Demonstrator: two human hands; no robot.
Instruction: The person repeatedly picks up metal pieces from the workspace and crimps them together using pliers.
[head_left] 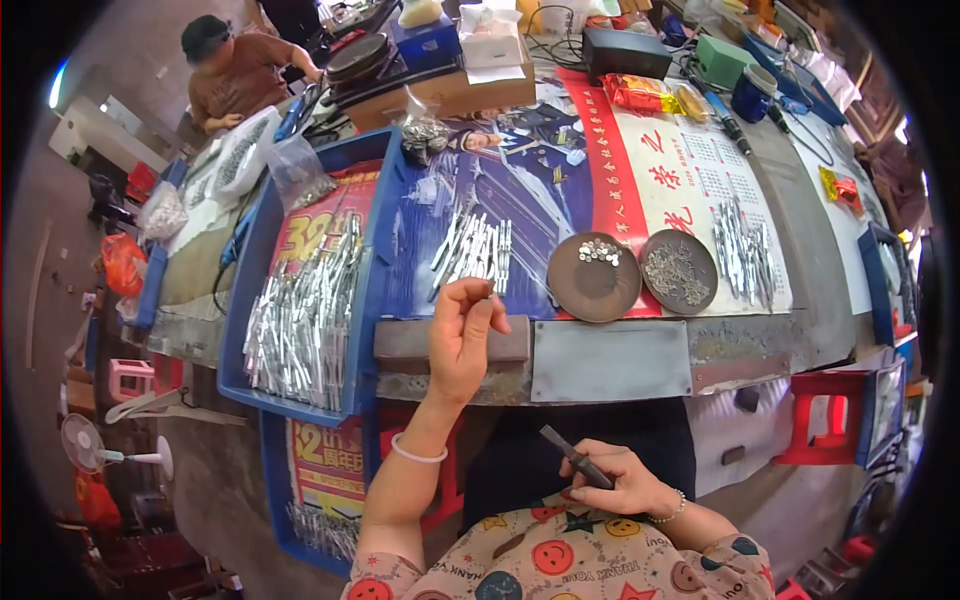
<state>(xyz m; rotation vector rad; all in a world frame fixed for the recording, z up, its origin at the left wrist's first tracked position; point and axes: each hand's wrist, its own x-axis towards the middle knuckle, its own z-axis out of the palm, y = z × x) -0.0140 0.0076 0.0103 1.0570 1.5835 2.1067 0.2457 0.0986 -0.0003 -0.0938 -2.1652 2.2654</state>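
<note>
My left hand [462,335] is raised over the front edge of the table, its fingers curled in towards the thumb. Whatever may be between the fingertips is too small to make out. Just beyond it lies a pile of slim silvery metal strips [475,250] on a printed poster. Close to my body, my right hand [625,482] is closed around a dark, flat-tipped hand tool [576,458], which points up and to the left. Two round brown dishes stand beyond: one dish [590,298] holds small shiny round parts, the other dish [706,250] many tiny metal pieces.
On the left, a blue tray [232,350] holds a heap of metal strips [310,325]. More strips [742,255] lie at the right on a calendar sheet. A metal block [455,340] and a flat plate [612,362] line the front edge. Another person [240,80] sits at the far left.
</note>
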